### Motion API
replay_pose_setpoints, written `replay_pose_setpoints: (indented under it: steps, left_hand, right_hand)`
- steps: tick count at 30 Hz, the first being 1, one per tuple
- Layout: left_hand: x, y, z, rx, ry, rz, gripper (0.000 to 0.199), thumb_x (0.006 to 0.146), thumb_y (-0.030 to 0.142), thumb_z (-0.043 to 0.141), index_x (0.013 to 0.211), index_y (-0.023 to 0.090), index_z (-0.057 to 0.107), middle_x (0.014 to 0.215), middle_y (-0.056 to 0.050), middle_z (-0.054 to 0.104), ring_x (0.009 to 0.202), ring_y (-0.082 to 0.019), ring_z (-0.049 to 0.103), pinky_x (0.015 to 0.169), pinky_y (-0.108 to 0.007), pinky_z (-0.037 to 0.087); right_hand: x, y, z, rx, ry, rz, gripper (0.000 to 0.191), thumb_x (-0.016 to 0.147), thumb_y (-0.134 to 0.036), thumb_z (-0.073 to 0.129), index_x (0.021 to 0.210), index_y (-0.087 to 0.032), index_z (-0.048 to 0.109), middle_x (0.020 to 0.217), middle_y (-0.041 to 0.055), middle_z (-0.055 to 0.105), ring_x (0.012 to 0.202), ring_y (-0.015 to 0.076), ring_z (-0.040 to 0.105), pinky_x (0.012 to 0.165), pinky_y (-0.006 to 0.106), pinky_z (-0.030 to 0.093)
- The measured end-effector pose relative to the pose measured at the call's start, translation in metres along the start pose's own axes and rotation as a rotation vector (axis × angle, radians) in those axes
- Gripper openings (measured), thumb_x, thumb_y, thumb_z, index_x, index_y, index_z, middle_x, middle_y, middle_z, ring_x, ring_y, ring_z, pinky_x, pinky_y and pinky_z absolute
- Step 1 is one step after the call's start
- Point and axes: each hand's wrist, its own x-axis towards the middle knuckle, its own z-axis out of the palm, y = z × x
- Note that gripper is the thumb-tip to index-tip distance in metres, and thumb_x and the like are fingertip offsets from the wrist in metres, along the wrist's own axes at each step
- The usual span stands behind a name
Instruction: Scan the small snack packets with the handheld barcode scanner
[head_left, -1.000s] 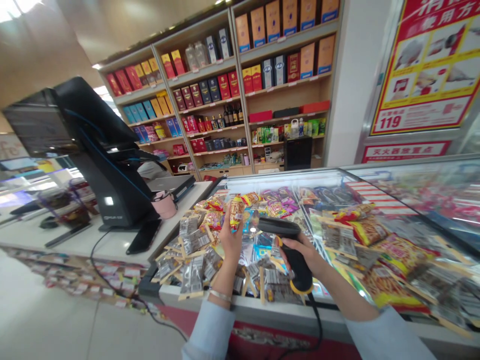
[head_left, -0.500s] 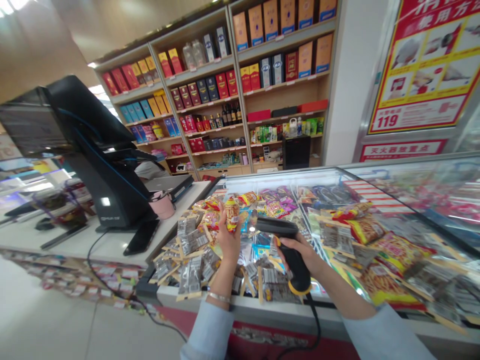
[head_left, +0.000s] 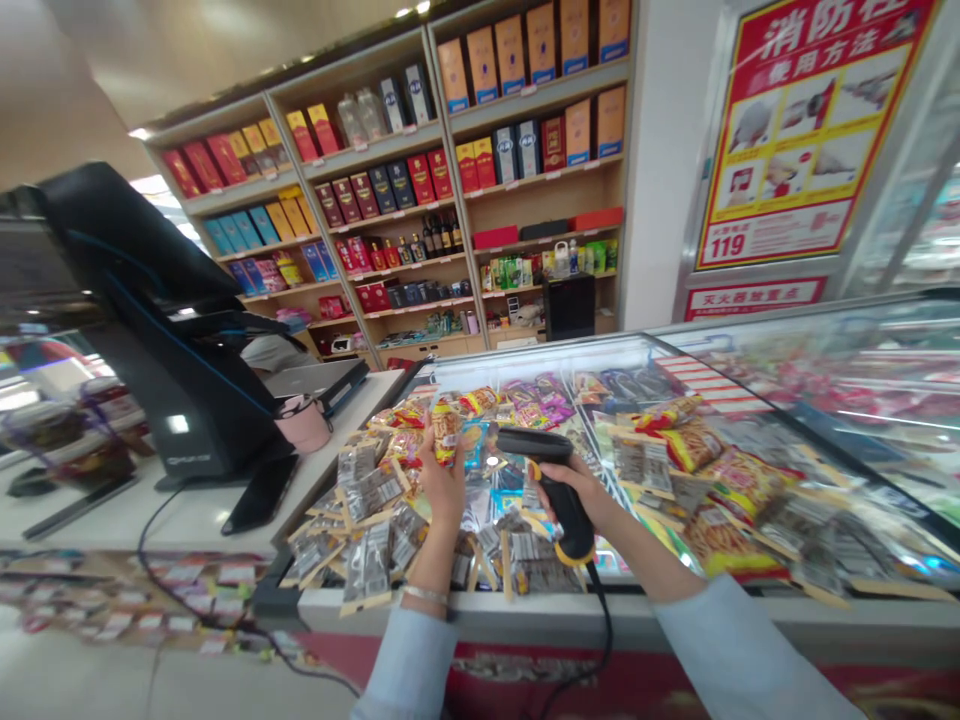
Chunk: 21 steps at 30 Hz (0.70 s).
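My left hand is closed round a small yellow-and-red snack packet, held upright with a barcode label turned partly towards me. To the right of it, my right hand grips a black barcode scanner by its handle, and the scanner's head faces the packet across a short gap. A cable runs down from the handle's yellow-ringed end. Beneath both hands, grey snack packets with wooden-coloured strips lie scattered on a glass-topped case, along with red-and-yellow snack bags.
On the left counter stand a black checkout terminal, a pink cup and a dark phone-like slab. Shelves of boxed bottles line the back wall. A red-and-yellow poster hangs at right. A cable trails off the counter.
The whole view has shifted, so everything sits further left in the picture. Both hands keep their holds on the packet and the scanner, with little change between them.
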Motion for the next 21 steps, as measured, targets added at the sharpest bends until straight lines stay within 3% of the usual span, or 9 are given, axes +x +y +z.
replay_pose_setpoints:
  steps: [3, 7, 12, 15, 17, 19, 21]
  left_hand:
    - [0.004, -0.001, -0.001, 0.017, -0.037, -0.019, 0.048, 0.08, 0.038, 0.061, 0.123, 0.02, 0.048, 0.119, -0.016, 0.063, 0.103, -0.026, 0.064, 0.082, -0.037, 0.05]
    - [0.013, 0.015, -0.005, 0.089, -0.227, -0.03, 0.049, 0.079, 0.039, 0.062, 0.121, 0.018, 0.05, 0.099, -0.013, 0.069, 0.08, -0.026, 0.068, 0.07, -0.036, 0.049]
    - [0.012, 0.073, 0.001, -0.027, -0.391, -0.088, 0.046, 0.078, 0.04, 0.062, 0.117, 0.017, 0.052, 0.082, -0.006, 0.069, 0.071, -0.022, 0.066, 0.067, -0.032, 0.048]
    - [-0.006, 0.113, 0.02, -0.27, -0.587, -0.144, 0.045, 0.076, 0.037, 0.064, 0.115, 0.017, 0.051, 0.084, -0.005, 0.069, 0.072, -0.02, 0.065, 0.069, -0.03, 0.05]
    - [-0.025, 0.138, 0.035, -0.313, -0.742, -0.144, 0.043, 0.077, 0.033, 0.064, 0.115, 0.017, 0.052, 0.087, -0.006, 0.07, 0.074, -0.019, 0.066, 0.07, -0.031, 0.051]
    - [-0.046, 0.162, 0.048, -0.213, -0.846, -0.045, 0.045, 0.079, 0.029, 0.061, 0.121, 0.018, 0.05, 0.093, -0.007, 0.07, 0.08, -0.021, 0.066, 0.074, -0.033, 0.051]
    - [-0.068, 0.18, 0.059, -0.094, -0.869, 0.104, 0.049, 0.083, 0.025, 0.056, 0.131, 0.022, 0.044, 0.109, -0.009, 0.067, 0.094, -0.023, 0.065, 0.081, -0.034, 0.05]
  right_hand:
    - [0.001, -0.005, 0.0, 0.065, 0.075, -0.01, 0.03, 0.067, -0.043, 0.067, 0.074, -0.016, 0.058, 0.048, -0.0024, 0.058, 0.035, 0.0108, 0.052, 0.035, 0.021, 0.041]
    - [-0.014, -0.034, -0.01, 0.048, 0.151, -0.066, 0.031, 0.066, -0.045, 0.067, 0.072, -0.016, 0.058, 0.046, -0.0019, 0.058, 0.035, 0.0108, 0.052, 0.035, 0.021, 0.042]
    - [-0.056, -0.084, -0.047, -0.011, 0.297, -0.17, 0.027, 0.069, -0.042, 0.067, 0.074, -0.017, 0.058, 0.049, -0.0023, 0.059, 0.035, 0.0097, 0.051, 0.034, 0.019, 0.04]
    - [-0.084, -0.099, -0.078, -0.027, 0.41, -0.222, 0.025, 0.072, -0.04, 0.066, 0.072, -0.017, 0.058, 0.05, -0.0016, 0.059, 0.036, 0.0104, 0.052, 0.033, 0.02, 0.04]
    - [-0.102, -0.1, -0.1, -0.02, 0.467, -0.256, 0.026, 0.072, -0.04, 0.067, 0.069, -0.016, 0.057, 0.05, -0.0009, 0.059, 0.036, 0.0107, 0.052, 0.034, 0.021, 0.04]
    - [-0.118, -0.097, -0.122, 0.001, 0.522, -0.28, 0.026, 0.072, -0.04, 0.068, 0.07, -0.016, 0.058, 0.05, -0.0003, 0.059, 0.036, 0.0113, 0.052, 0.034, 0.021, 0.04]
    - [-0.131, -0.091, -0.143, 0.009, 0.583, -0.287, 0.028, 0.07, -0.041, 0.069, 0.071, -0.016, 0.06, 0.049, -0.0003, 0.059, 0.035, 0.0118, 0.051, 0.033, 0.022, 0.04]
